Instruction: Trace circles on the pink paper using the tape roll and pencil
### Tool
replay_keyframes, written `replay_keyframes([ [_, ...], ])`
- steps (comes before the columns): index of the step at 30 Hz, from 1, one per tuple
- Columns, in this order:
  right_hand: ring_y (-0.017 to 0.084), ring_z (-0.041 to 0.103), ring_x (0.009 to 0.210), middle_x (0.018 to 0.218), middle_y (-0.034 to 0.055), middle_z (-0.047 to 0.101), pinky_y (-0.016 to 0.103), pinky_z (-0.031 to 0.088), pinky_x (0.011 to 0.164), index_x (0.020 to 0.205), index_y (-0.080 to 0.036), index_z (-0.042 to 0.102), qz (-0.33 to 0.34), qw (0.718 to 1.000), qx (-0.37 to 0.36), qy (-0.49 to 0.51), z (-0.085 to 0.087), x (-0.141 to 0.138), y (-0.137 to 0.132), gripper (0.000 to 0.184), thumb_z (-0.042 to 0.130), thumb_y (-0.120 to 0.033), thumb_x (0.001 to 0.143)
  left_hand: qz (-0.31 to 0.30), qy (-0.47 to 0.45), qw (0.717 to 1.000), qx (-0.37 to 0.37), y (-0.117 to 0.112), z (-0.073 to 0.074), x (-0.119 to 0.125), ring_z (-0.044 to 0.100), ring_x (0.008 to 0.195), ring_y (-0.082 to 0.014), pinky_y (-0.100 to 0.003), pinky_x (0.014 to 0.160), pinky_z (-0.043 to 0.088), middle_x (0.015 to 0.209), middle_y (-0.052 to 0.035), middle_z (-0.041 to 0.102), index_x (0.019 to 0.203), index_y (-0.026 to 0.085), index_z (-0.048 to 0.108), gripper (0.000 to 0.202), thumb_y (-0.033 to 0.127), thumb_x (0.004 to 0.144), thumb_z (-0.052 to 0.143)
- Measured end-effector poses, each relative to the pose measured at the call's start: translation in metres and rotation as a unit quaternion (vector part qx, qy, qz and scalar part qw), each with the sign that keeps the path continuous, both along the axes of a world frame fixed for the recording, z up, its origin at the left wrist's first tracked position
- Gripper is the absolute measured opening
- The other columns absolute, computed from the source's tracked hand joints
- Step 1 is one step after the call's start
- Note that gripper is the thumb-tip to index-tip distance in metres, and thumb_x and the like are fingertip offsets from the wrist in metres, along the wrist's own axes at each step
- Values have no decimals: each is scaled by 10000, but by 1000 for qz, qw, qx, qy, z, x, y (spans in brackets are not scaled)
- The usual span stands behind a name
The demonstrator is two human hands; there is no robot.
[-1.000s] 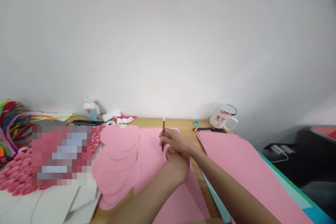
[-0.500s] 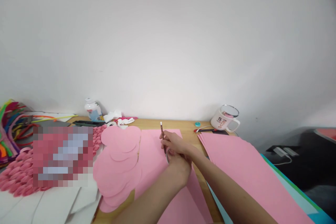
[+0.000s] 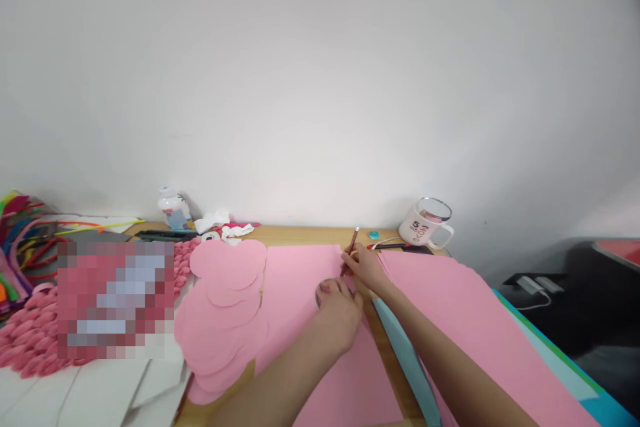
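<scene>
A sheet of pink paper (image 3: 295, 280) lies on the wooden table ahead of me. My left hand (image 3: 341, 317) presses its fingers onto a round, silver-rimmed disc (image 3: 318, 295) on this sheet, covering most of it. My right hand (image 3: 367, 268) pinches a dark pencil (image 3: 353, 243), its eraser end up and its lower end close to the disc's upper right edge. Left of the sheet, pink scalloped paper cut-outs (image 3: 220, 327) overlap in a pile.
A white mug (image 3: 424, 228) stands by the wall, right of a small teal round object (image 3: 374, 235). More pink sheets (image 3: 460, 307) fan out at right. At left are a white bottle (image 3: 175, 209), a braided pink piece (image 3: 30, 333) and colourful strips (image 3: 20, 240).
My right hand, which reached across my left with the pencil on the disc's left, has moved right and uncrossed. The pencil now leans right. My left hand stays on the disc.
</scene>
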State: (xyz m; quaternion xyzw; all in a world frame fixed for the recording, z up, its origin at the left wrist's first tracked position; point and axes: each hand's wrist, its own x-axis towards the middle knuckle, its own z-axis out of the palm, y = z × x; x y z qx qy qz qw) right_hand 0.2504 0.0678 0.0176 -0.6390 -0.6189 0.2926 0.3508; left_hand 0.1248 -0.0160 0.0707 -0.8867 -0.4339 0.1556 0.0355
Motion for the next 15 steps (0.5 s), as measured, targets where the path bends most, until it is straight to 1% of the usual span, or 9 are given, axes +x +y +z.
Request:
replay_keyframes([
  [2,177,688,597,662,29,704,247,486,558,821,-214,465,-7,1000,-6,11,-4,7,-3,52,503,-222,856,1,-1,1000,-1,1,0,0,533,1003,-364,-394,662,441,1142,-259,548,1263,91,476,600,171,694,647],
  [3,181,686,599,652,30,698,251,484,561,808,-214,468,-13,1000,-5,-1,-5,10,-4,64,516,-228,847,1,-2,1000,0,1,0,0,533,1002,-363,-394,663,441,1141,-257,548,1274,91,468,614,167,691,647],
  [5,187,676,586,617,22,683,258,476,554,786,-216,473,-23,999,-4,-28,-5,15,-5,84,539,-244,829,3,-4,1000,2,1,0,1,533,1001,-363,-393,660,440,1148,-257,545,1287,91,456,627,160,692,640],
  [7,186,651,529,566,7,660,264,464,518,775,-223,477,-23,999,-13,-22,-2,17,-5,98,542,-276,826,2,-6,1000,6,0,0,0,536,995,-363,-390,653,438,1150,-258,547,1283,89,459,612,152,698,627],
  [8,184,638,503,547,3,649,267,462,503,768,-226,479,-25,1000,-18,-2,0,16,-4,112,541,-297,827,-1,-6,1000,8,-1,0,0,539,991,-362,-384,648,435,1150,-260,547,1274,84,465,594,147,704,619],
  [10,179,628,495,559,16,651,278,478,501,740,-226,483,-34,997,-24,71,3,11,0,159,529,-345,835,-14,-5,1000,17,-3,-1,-3,541,992,-367,-385,655,428,1157,-273,542,1249,64,478,563,140,708,614],
  [13,175,658,609,697,60,690,298,532,597,714,-207,515,-30,979,-21,201,6,-5,7,228,511,-398,840,-43,-10,999,29,-3,-1,-10,532,1016,-375,-410,708,415,1167,-281,539,1212,49,492,548,129,689,633],
  [15,176,664,688,763,69,696,309,543,674,716,-193,549,-10,968,-18,249,6,-14,12,256,511,-417,833,-69,-25,997,27,-1,-3,-15,522,1040,-373,-421,751,403,1182,-273,537,1194,56,497,558,122,664,659],
])
